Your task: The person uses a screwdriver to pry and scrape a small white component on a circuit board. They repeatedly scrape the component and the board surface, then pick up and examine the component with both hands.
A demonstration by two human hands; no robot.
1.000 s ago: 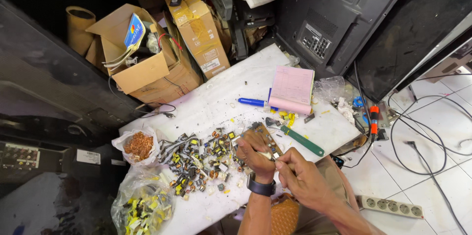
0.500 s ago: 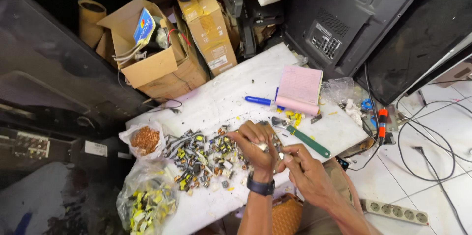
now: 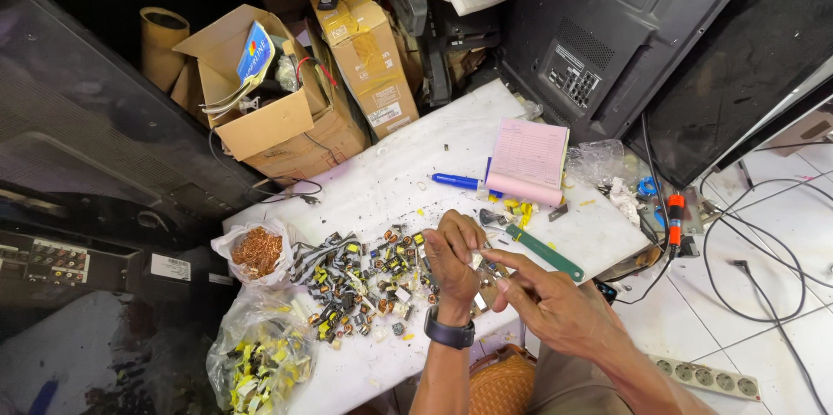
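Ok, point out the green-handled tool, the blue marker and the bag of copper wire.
green-handled tool (image 3: 545,252), head view, middle of its green handle
blue marker (image 3: 455,181), head view, middle of its barrel
bag of copper wire (image 3: 256,251), head view, the copper coil inside

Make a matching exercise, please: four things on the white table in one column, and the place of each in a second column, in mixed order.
Things:
1. pink notepad
2. blue marker
3. bag of copper wire
4. green-handled tool

Places:
A. at the table's left edge, left of the pile of small coils
B. just right of the left hand, above the right hand
C. at the far side, near the black device back
D. just left of the notepad's lower end

Pairs: 1-C, 2-D, 3-A, 4-B
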